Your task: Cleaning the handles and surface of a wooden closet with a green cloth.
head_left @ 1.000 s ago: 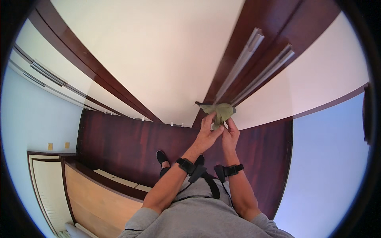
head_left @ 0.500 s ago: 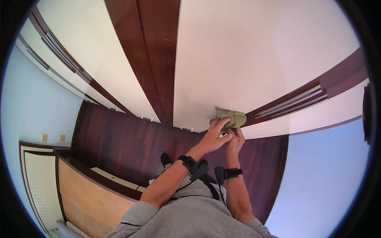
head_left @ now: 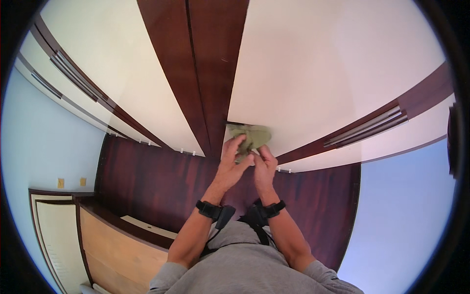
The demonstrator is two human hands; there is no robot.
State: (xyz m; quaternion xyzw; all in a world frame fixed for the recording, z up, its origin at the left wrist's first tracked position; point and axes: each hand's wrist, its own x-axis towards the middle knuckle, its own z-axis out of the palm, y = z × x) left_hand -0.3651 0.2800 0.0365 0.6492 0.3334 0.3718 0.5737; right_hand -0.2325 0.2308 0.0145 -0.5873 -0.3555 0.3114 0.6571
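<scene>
Green cloth (head_left: 257, 135), one: we recorded left hand (head_left: 228, 167) and right hand (head_left: 265, 170), fingers half curled, both gripping it; it lay forward of the palms, long axis crosswise, neither hand clearly nearer, just right of the brown strip's (head_left: 208, 63) lower end.

The dark reddish floor (head_left: 147, 179) bears a wardrobe (head_left: 298, 68) and, at left, a wooden furniture piece (head_left: 115, 247).

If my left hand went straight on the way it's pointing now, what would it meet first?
Your left hand would meet the green cloth first, since it is touching it. Beyond that, the white panel seems next in line, though depth is hard to judge here.
</scene>
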